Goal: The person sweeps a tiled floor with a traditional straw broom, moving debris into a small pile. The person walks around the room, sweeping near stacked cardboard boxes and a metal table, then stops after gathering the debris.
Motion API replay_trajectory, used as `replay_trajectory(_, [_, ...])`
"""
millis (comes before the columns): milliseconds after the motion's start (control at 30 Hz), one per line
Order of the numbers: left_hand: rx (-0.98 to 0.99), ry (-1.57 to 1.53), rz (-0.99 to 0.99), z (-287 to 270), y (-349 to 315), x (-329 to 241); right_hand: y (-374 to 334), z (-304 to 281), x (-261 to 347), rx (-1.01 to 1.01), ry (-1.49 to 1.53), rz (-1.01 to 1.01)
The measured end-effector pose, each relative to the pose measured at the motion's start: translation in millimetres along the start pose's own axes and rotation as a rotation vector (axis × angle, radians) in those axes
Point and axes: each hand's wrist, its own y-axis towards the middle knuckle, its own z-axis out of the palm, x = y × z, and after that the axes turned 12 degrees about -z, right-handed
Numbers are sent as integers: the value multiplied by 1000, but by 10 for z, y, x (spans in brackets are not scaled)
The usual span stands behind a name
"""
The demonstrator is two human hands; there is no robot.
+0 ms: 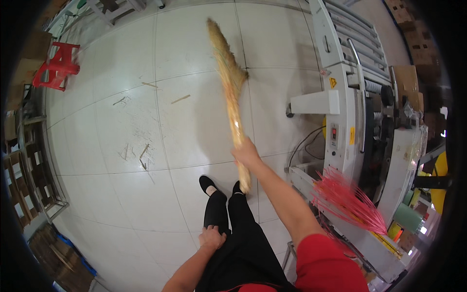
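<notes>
My right hand [246, 153] grips the handle of a straw broom [230, 82], arm stretched forward. The broom's bristle head points away from me and hangs over the white tiled floor [136, 194]. My left hand [211, 238] rests on my left thigh, fingers curled against the black trousers. My black shoes stand on the tiles below the broom handle.
Thin wood slivers [180, 99] and scraps lie scattered on the tiles ahead left. A white roller-conveyor machine [348, 97] stands at the right, with a bundle of red straps [348, 202] beside it. A red stool [57, 65] and stacked cardboard line the left edge.
</notes>
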Motion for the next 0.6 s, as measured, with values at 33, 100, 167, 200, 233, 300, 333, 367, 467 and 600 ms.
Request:
replay_trajectory(33, [-3,-18,1,41,4,25,-347,-96,-152,-11,15,-17])
replay_trajectory(100, [-14,-42,26,109,11,69,-1085,-334,-479,-31,-173,22])
replay_trajectory(167, [45,-70,-23,114,21,121,-1777,-367,-476,-99,-94,189])
replay_trajectory(200, [72,-82,-37,98,32,128,-1988,-306,-632,-139,-26,272])
replay_trajectory(233, [70,-102,-19,93,21,156,-2070,-209,-758,-173,44,354])
replay_trajectory(300, [50,-98,16,60,-10,177,-1880,98,-904,-143,273,454])
replay_trajectory(333, [43,-94,42,30,-19,195,-1760,286,-967,-125,386,506])
replay_trajectory(367, [50,-95,51,29,-11,223,-1602,563,-950,-99,413,490])
replay_trajectory(467, [127,-63,12,-72,-9,233,-1219,1352,-544,-7,481,412])
replay_trajectory(600, [119,-169,-95,-107,106,297,-1113,1656,194,278,350,317])
